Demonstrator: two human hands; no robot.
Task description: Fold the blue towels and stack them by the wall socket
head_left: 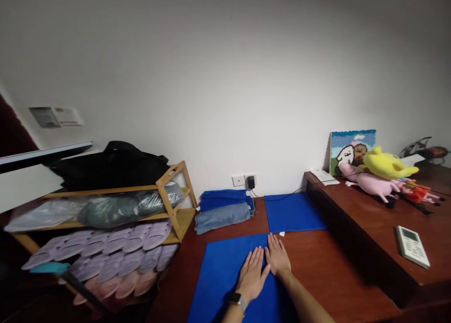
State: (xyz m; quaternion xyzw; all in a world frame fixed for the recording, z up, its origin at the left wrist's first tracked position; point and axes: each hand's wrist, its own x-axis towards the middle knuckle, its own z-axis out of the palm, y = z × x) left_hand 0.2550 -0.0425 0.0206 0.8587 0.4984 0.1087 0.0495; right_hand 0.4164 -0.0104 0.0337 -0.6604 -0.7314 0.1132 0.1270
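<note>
Both hands (251, 275) (277, 256) on towel (225, 278) (near edge)

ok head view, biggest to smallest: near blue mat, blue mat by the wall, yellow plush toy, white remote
Near blue mat and blue mat by the wall: order unsure, nearness skews it
Yellow plush toy
White remote

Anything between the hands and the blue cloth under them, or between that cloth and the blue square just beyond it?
Nothing visible. The left hand and right hand lie directly on the blue cloth; only a small white tag sits by the near edge of the blue square.
</note>
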